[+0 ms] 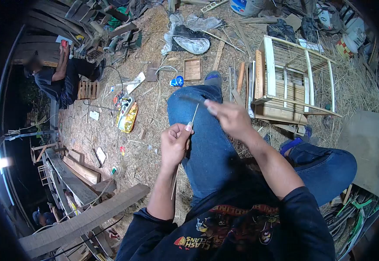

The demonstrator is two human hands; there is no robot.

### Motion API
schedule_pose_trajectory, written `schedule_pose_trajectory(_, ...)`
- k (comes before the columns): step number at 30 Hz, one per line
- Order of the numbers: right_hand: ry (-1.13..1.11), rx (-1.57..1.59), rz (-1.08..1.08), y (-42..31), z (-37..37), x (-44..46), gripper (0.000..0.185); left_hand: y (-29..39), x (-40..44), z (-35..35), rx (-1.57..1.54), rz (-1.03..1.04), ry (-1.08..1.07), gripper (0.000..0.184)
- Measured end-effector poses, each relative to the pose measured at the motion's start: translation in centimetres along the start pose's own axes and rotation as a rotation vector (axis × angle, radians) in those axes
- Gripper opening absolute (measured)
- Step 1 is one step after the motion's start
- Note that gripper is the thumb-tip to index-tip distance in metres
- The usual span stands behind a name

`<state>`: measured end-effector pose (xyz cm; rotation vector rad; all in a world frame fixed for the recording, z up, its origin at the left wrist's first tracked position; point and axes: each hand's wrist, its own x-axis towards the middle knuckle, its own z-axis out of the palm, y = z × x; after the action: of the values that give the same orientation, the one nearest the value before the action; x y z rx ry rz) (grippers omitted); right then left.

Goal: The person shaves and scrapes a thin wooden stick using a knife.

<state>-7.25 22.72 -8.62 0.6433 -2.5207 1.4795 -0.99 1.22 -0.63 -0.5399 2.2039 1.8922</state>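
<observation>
My left hand [175,141] is closed around a thin pale wooden stick [195,114], with the thumb pressed along it. One end points up and away over my knee; the other runs down beside my forearm. My right hand [230,118] is closed on a knife [193,100], whose dark blade is smeared by motion and lies close to the stick's upper tip. Whether blade and stick touch, I cannot tell. Both hands are above my jeans-covered leg [204,161].
A slatted wooden cage [270,98] stands at right. Ahead are a small wooden tray [192,69] and a blue can [177,81]. A power strip [126,108] lies on a gold packet. Another person [58,80] sits at left holding something red. A wooden beam [89,217] crosses lower left.
</observation>
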Motion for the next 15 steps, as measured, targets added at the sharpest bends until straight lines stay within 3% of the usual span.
schedule_pose_trajectory(2, 0.035, -0.01, 0.267, 2.2, -0.3, 0.5, 0.03, 0.0, -0.3, 0.0, 0.002, -0.021, -0.009, 0.027)
schedule_pose_trajectory(3, 0.137, -0.01, 0.108, 2.3, -0.7, 0.8, 0.028, -0.2, -0.2, 0.0, -0.007, -0.004, -0.002, 0.027)
schedule_pose_trajectory(6, 0.16, 0.098, 0.024, 0.1, 0.0, -0.5, 0.029, -0.3, -0.4, -0.1, -0.01, -0.022, 0.012, 0.028)
schedule_pose_trajectory(15, 0.06, 0.041, -0.018, -2.9, 0.7, -1.5, 0.031, 0.0, 0.0, 0.0, -0.019, -0.023, -0.018, 0.027)
